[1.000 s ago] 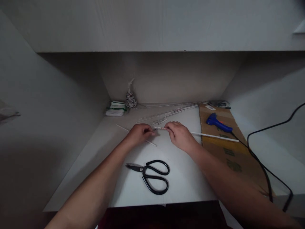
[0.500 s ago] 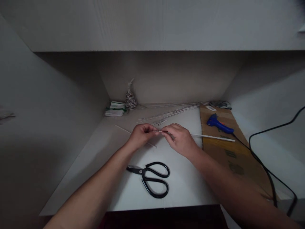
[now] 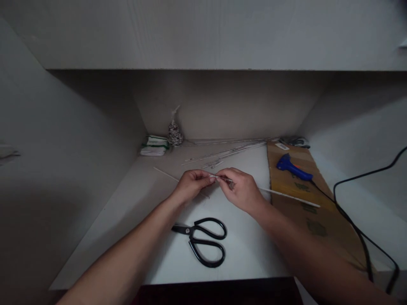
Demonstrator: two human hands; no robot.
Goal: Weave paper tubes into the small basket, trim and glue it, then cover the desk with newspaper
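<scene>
Over the middle of the white table, my left hand (image 3: 193, 185) and my right hand (image 3: 239, 187) meet fingertip to fingertip. Both pinch the left end of a thin, pale stick that looks like a rolled paper stick (image 3: 289, 197). It passes under my right palm and sticks out to the right, over the cardboard. Another thin pale stick (image 3: 165, 174) lies on the table, partly hidden by my left hand. Closer to me are scissors (image 3: 200, 239) with black looped handles, blades pointing left under my left forearm.
Several thin sticks (image 3: 229, 151) lie at the back, beside a woven cone-shaped piece (image 3: 174, 133) and a folded white-and-green cloth or packet (image 3: 154, 145). To the right, a blue glue gun (image 3: 294, 167) with a black cord (image 3: 365, 173) rests on cardboard (image 3: 330, 228). A shelf edge (image 3: 210, 69) overhangs the table.
The stick's right end has swung down toward me and slightly right. My hands have shifted a little nearer, still pinching it. The view has also moved slightly.
</scene>
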